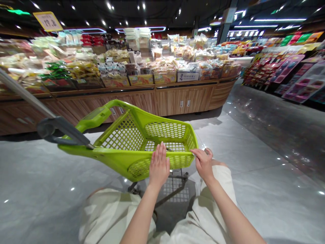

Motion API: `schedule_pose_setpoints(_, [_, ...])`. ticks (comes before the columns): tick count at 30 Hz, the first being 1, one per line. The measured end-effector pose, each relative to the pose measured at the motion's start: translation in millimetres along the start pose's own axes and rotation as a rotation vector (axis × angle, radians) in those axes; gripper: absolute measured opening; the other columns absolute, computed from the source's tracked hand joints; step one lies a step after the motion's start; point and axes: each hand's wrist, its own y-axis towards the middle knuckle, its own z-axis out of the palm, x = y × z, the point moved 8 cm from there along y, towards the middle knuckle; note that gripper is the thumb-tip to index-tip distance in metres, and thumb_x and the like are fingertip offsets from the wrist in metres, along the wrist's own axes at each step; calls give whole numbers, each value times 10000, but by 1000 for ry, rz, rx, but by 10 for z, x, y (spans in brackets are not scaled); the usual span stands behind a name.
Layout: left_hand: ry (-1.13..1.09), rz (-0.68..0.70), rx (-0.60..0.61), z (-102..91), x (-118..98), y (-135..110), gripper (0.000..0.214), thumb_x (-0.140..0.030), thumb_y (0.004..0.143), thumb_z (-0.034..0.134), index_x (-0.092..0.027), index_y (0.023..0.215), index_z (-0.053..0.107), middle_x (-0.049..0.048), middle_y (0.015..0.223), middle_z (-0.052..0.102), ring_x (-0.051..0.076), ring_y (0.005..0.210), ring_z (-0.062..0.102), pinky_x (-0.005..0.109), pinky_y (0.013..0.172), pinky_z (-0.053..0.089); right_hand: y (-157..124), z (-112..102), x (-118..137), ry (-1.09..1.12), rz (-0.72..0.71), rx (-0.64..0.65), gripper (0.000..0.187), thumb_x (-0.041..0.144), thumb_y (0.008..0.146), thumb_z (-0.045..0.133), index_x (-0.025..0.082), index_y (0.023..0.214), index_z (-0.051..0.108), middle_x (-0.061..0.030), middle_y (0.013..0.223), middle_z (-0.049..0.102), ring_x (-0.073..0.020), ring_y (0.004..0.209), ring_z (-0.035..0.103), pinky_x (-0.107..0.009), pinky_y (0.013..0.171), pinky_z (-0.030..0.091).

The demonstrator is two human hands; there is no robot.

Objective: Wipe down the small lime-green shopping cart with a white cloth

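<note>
A lime-green plastic shopping cart (122,154) with perforated basket walls stands crosswise in front of me, its handle end to the left. My left hand (159,166) lies flat against the near side of the basket, fingers straight and together, tips at the rim. At the right front corner my right hand (203,163) has its fingers bent around the rim, pinching it. A grey looped handle (63,131) on a long pale shaft (27,93) rests at the cart's handle end; what it belongs to is cut off.
Beyond the cart runs a wood-panelled display counter (182,100) heaped with bagged snacks (165,66). A yellow-framed price sign (48,21) hangs upper left. More goods racks (264,67) stand at right. Shiny grey tile floor (248,149) surrounds the cart; my light trousers show below.
</note>
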Motion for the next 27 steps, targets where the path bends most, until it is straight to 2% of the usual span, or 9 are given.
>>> schedule_pose_setpoints(4, [-62,-30,-46,-21,320,22,629,-289,992,353,-159,1559,114,116,1601,292,239,1502,194,472,1207,233,-93,54,365,-13,19,10,407,45,862,418,244,1150,627,-30,1037,719,-193,1024,641,-465,1088,199])
schedule_pose_setpoints(8, [-131,-117,-111,-77,773,102,632,-354,992,375,-151,1549,155,146,1601,281,262,1509,157,528,1205,214,-187,268,839,10,-48,101,445,80,896,434,243,1290,559,-51,1084,714,-203,1059,617,-471,1108,173])
schedule_pose_setpoints(10, [-150,-157,-112,-118,936,136,600,-379,991,373,-151,1529,234,149,1587,311,276,1512,137,552,1198,217,-215,407,1066,42,-98,150,465,94,905,438,229,1343,519,-64,1117,708,-206,1081,607,-471,1125,153])
schedule_pose_setpoints(12, [-152,-133,-39,-127,930,128,555,-363,1000,344,-149,1509,292,139,1567,357,272,1508,159,550,1199,221,-229,552,1246,76,-139,198,467,108,913,443,217,1364,502,-71,1147,702,-202,1100,600,-472,1144,132])
schedule_pose_setpoints(16, [-215,70,159,-86,449,-109,528,-305,1017,263,-173,1528,247,91,1572,363,208,1488,237,477,1210,239,-244,779,1429,115,-251,249,416,157,937,436,220,1334,542,-89,1251,672,-208,1259,533,-491,1180,85])
schedule_pose_setpoints(18, [-241,56,168,-73,263,-254,568,-324,1019,249,-150,1550,145,111,1589,321,190,1477,269,444,1203,266,-245,861,1411,112,-313,272,427,195,947,428,235,1361,525,-92,1352,614,-211,1342,468,-507,1192,58])
schedule_pose_setpoints(21, [-164,-15,136,-15,158,-352,657,-375,1012,289,-109,1555,32,162,1597,272,216,1466,297,448,1187,294,-187,953,1234,88,-381,329,495,219,950,422,270,1442,440,-67,1446,533,-196,1381,428,-499,1205,39])
schedule_pose_setpoints(24, [-63,4,117,67,145,-286,732,-439,991,352,-95,1554,35,181,1589,277,251,1447,337,461,1175,312,12,959,882,39,-407,337,556,154,924,409,283,1465,413,-49,1430,551,-184,1368,449,-482,1207,54])
schedule_pose_setpoints(27, [7,7,112,124,192,-173,712,-453,985,361,-93,1550,119,174,1567,337,264,1416,390,462,1167,324,332,903,389,-22,-361,299,583,79,895,382,288,1432,465,-55,1385,594,-182,1327,501,-499,1196,61])
